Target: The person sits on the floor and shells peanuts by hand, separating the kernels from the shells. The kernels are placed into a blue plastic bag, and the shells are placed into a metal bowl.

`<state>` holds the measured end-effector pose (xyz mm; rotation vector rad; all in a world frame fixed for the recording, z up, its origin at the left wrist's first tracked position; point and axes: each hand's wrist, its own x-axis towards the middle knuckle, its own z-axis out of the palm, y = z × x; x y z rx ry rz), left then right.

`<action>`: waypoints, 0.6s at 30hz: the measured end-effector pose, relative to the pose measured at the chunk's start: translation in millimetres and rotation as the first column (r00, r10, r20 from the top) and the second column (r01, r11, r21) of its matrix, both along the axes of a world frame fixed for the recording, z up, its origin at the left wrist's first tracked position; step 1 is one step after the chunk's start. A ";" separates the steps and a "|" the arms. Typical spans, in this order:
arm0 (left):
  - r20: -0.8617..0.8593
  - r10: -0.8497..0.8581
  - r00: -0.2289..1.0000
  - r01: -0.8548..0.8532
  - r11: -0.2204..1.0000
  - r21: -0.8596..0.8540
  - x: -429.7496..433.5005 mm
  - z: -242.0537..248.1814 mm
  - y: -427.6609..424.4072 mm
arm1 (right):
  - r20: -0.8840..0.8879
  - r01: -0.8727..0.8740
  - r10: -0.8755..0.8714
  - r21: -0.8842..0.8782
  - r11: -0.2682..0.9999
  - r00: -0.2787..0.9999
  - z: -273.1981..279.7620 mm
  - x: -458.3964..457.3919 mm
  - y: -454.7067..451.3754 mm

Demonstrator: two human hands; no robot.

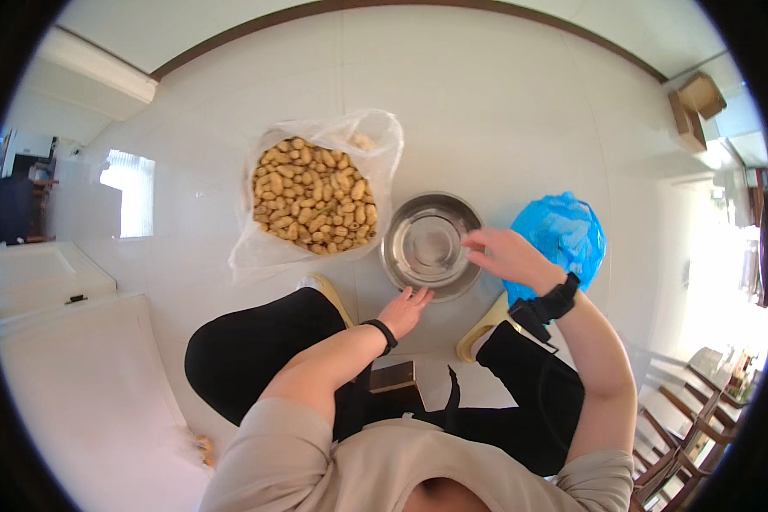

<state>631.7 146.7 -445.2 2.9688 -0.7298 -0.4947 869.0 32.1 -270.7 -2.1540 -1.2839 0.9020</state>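
An empty stainless steel basin sits on the floor before me, between my feet and a little beyond them. My left hand reaches to its near rim, with the fingertips against or just over the edge. At the right rim is my right hand, its fingers bent over the edge and slightly apart; whether they touch the metal I cannot tell. Left of the basin, a clear plastic bag stands open, filled with unshelled peanuts. A crumpled blue plastic bag is on the right, partly behind my right wrist; its contents are hidden.
Pale glossy tiles make up the floor. A small wooden stool shows beneath me. White cabinets stand at the left, wooden chairs at the lower right, and an open cardboard box at the upper right.
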 end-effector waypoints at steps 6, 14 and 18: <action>-0.210 0.382 0.900 -0.436 0.771 -0.464 31.4 -18.5 -15.2 | -0.053 0.122 -0.116 0.151 0.981 0.992 30.4 -49.6 147.5; 0.006 0.574 0.819 -0.424 0.612 -0.667 67.8 37.0 15.1 | -0.090 0.450 -0.443 0.079 0.890 0.892 -78.4 -52.7 234.8; -0.402 0.553 0.730 -0.646 0.367 -0.669 53.9 69.5 46.4 | -0.026 0.480 -0.480 0.065 0.875 0.877 -89.5 -49.8 242.9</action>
